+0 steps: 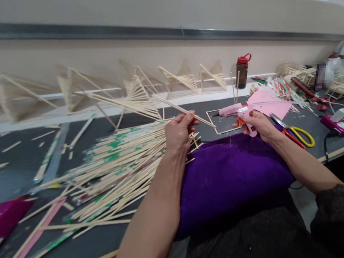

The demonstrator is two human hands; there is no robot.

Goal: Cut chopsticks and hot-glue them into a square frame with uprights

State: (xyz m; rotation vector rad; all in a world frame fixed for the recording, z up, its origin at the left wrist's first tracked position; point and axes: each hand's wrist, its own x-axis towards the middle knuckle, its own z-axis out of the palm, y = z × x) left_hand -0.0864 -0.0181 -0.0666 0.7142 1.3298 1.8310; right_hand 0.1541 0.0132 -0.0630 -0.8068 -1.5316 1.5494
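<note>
My left hand (180, 129) pinches a thin wooden stick (170, 102) that slants down to the right. Its lower end is close to a small frame of sticks (231, 130) on the dark table. My right hand (255, 122) is wrapped round a pink glue gun (236, 109), fingers at its orange trigger. The nozzle points left, over the stick frame and near the stick's end; whether they touch I cannot tell. A purple cloth (231, 180) covers the table edge and lap below my hands. Beside my left forearm lies a big pile of loose sticks (127, 163).
Twisted stick models (183, 79) line the wall, with a brown bottle (241, 72) to their right. Scissors (292, 130) with red and yellow handles, pink paper (272, 103) and a purple power strip (338, 125) are on the right. A steel ruler (56, 153) lies at left.
</note>
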